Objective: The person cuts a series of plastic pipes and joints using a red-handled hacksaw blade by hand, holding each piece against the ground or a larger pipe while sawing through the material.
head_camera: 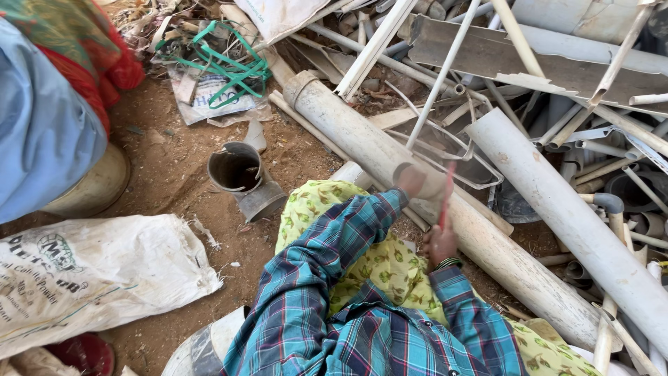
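My left hand (pixel 410 181), blurred, grips a short pale grey pipe piece (pixel 433 186) that rests against a long grey pipe (pixel 362 136) lying diagonally on the ground. My right hand (pixel 440 244) is closed around a thin red-handled tool (pixel 447 195) that points up towards the pipe piece; the tool is blurred and its tip is hard to make out. Both arms wear blue plaid sleeves, and a yellow-green patterned cloth (pixel 313 205) covers my lap.
A heap of white and grey pipes and strips (pixel 557 104) fills the right and top. A second thick pipe (pixel 557 202) lies to the right. A grey pipe fitting (pixel 243 177) stands on the dirt. A white sack (pixel 97 271) lies left, beside another person's blue clothing (pixel 42 125). Green strapping (pixel 223 59) lies behind.
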